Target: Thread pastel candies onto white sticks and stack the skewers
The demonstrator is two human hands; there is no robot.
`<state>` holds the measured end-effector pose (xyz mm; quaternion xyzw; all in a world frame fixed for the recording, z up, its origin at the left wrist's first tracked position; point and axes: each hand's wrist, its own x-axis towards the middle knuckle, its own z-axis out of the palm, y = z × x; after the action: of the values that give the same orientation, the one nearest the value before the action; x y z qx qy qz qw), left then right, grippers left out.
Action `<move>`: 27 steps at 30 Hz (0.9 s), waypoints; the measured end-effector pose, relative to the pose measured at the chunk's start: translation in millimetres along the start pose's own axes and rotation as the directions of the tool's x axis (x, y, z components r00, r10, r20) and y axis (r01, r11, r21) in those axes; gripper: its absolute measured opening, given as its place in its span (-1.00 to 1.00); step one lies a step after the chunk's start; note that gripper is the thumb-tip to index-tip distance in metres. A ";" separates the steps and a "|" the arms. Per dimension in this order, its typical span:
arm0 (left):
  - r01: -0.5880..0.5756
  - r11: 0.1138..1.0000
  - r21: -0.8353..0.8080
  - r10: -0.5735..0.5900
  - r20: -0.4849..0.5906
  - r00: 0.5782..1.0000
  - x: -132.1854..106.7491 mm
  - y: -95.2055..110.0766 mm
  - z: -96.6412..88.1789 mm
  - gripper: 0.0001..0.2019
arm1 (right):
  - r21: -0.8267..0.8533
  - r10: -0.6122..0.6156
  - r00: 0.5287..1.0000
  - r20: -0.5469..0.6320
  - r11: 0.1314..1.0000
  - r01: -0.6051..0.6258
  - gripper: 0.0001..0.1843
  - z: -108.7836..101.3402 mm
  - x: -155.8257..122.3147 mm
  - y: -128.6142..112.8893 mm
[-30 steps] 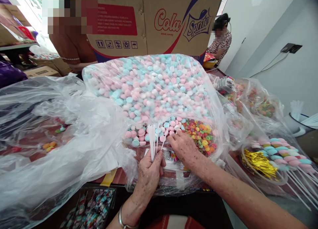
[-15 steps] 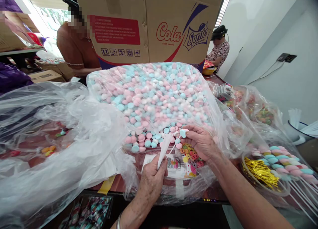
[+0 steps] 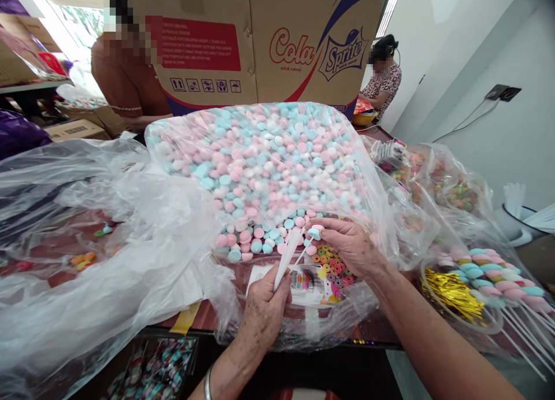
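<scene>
My left hand (image 3: 265, 302) is closed around a bundle of thin white sticks (image 3: 288, 258). One stick leans out to the right of the bundle, its tip at a blue, white and pink marshmallow (image 3: 315, 232). Between thumb and fingertips, my right hand (image 3: 355, 248) pinches that marshmallow. Whether the stick has gone into it, I cannot tell. Just behind my hands, loose marshmallows (image 3: 256, 247) spill from the mouth of a big clear bag (image 3: 264, 151) full of them. Colourful ring gummies (image 3: 332, 261) and a printed packet (image 3: 299, 281) lie below my right hand.
A large cardboard box (image 3: 260, 53) stands behind the bag. Finished marshmallow sticks (image 3: 498, 276) and a tub of gold twist ties (image 3: 453, 299) sit at right. Crumpled plastic (image 3: 143, 255) covers the left side. Two people (image 3: 130, 82) work beyond.
The marshmallow in my right hand has turned flatter and sits over the single stick's tip. My left hand keeps its hold on the bundle. The view has shifted slightly.
</scene>
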<state>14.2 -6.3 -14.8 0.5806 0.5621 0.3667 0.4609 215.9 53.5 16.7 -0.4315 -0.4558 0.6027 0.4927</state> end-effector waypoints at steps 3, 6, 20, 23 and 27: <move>-0.005 1.000 -0.013 0.005 -0.007 1.000 0.3 0.1 0.1 -0.70 | -0.158 -0.046 0.999 0.019 0.986 0.049 -0.57 0.7 -1.9 0.3; -0.013 1.000 -0.004 0.013 0.006 1.000 0.8 2.8 -0.7 -0.69 | -0.376 -0.140 0.990 0.025 0.916 0.139 -0.62 0.3 -3.3 -0.9; -0.039 0.999 -0.012 0.039 -0.017 0.999 0.5 -1.2 -0.4 -0.71 | -0.517 -0.288 0.953 0.096 0.804 0.295 -0.62 -0.2 -1.8 16.0; -0.024 0.999 -0.029 0.024 -0.001 1.000 0.6 -1.1 -0.6 -0.70 | -0.448 -0.190 0.981 0.043 0.874 0.189 -0.60 -0.4 -2.3 28.4; -0.008 0.999 -0.054 0.008 -0.003 1.000 0.9 -0.8 0.0 -0.70 | -0.388 -0.156 0.987 0.042 0.907 0.160 -0.58 3.5 -3.9 34.1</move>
<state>14.0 -5.5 -15.7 0.5699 0.5504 0.3843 0.4740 206.2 45.8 -15.6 -0.4796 -0.6027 0.4600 0.4418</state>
